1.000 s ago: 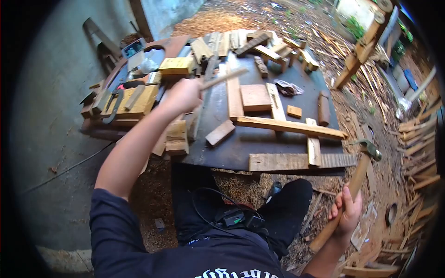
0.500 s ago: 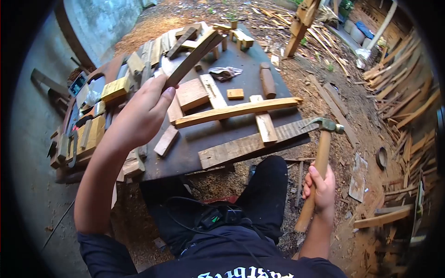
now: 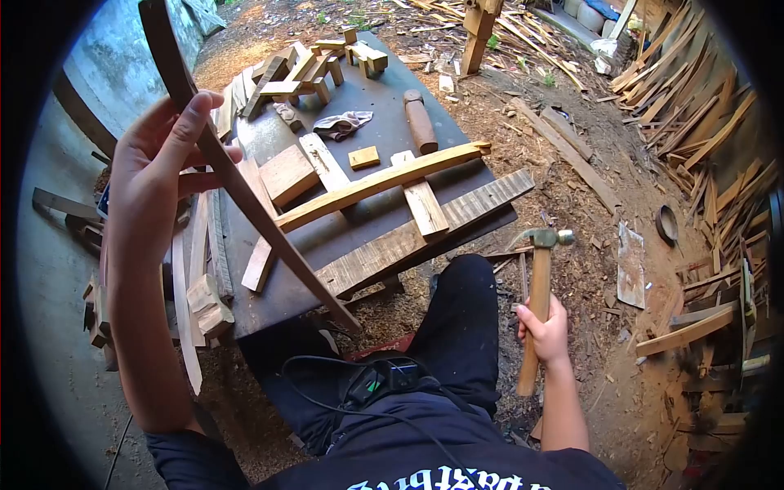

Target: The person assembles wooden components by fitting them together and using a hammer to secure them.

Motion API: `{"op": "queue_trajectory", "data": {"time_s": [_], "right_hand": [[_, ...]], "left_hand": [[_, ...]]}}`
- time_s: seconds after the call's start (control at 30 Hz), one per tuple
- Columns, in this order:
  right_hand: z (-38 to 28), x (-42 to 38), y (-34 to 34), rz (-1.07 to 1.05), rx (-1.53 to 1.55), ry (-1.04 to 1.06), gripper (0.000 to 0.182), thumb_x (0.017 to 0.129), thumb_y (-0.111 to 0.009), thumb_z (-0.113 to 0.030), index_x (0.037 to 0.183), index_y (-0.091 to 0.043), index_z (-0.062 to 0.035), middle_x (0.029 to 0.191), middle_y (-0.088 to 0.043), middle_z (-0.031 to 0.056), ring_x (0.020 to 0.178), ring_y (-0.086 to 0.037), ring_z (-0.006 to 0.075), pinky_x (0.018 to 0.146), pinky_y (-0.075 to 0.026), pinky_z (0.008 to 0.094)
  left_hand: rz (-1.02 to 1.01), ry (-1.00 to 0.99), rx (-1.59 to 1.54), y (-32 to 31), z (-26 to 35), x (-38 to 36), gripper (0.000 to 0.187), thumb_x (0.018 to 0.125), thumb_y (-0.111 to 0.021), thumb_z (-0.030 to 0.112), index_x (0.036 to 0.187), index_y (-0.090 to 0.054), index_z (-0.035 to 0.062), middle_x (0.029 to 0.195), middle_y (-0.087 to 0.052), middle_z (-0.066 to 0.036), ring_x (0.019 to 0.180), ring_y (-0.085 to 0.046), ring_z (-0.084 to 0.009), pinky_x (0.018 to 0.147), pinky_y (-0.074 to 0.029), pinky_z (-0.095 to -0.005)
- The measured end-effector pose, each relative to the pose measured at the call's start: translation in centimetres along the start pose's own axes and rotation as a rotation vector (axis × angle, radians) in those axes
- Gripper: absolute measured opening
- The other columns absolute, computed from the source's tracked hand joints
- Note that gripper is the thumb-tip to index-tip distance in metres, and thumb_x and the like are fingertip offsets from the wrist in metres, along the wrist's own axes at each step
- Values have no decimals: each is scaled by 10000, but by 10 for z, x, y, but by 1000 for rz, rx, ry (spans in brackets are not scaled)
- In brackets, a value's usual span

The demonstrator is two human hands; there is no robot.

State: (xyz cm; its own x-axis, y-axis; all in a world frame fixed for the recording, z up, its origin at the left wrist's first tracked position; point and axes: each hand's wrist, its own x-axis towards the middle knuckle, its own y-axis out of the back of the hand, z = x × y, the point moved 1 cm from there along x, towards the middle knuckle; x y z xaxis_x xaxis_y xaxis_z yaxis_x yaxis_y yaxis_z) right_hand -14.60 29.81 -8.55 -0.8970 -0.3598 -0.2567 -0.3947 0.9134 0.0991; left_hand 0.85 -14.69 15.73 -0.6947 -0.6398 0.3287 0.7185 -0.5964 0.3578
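In my left hand, raised over the left side of the table, is a long, thin, dark wooden strip, pinched between thumb and fingers. It slants from the upper left down to the table's front edge. My right hand grips the wooden handle of a claw hammer, head up, to the right of my knee. Below the strip, a long pale wooden bar lies across two short wooden pieces, one of them a crosspiece. A rough plank runs along the table's near edge.
On the dark table are a thick wood block, a small block, a crumpled rag, a brown rounded wooden piece and small wooden frames. Scrap wood is heaped at right; a wall stands left.
The strip has swung from pointing away over the table to a long diagonal across my view, and my left hand has risen. The hammer is slightly lower and further left in view.
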Motion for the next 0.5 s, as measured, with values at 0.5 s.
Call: {"op": "queue_trajectory", "data": {"time_s": [0.5], "right_hand": [[140, 10, -4, -74, -23, -371, 209, 945, -754, -181, 960, -584, -61, 686, -611, 24, 539, -596, 119, 474, -510, 285]], "left_hand": [[-10, 252, -165, -37, -45, 33, 274, 1032, -657, 321, 1112, -657, 59, 853, -714, -40, 676, -718, -99, 530, -528, -171]]}}
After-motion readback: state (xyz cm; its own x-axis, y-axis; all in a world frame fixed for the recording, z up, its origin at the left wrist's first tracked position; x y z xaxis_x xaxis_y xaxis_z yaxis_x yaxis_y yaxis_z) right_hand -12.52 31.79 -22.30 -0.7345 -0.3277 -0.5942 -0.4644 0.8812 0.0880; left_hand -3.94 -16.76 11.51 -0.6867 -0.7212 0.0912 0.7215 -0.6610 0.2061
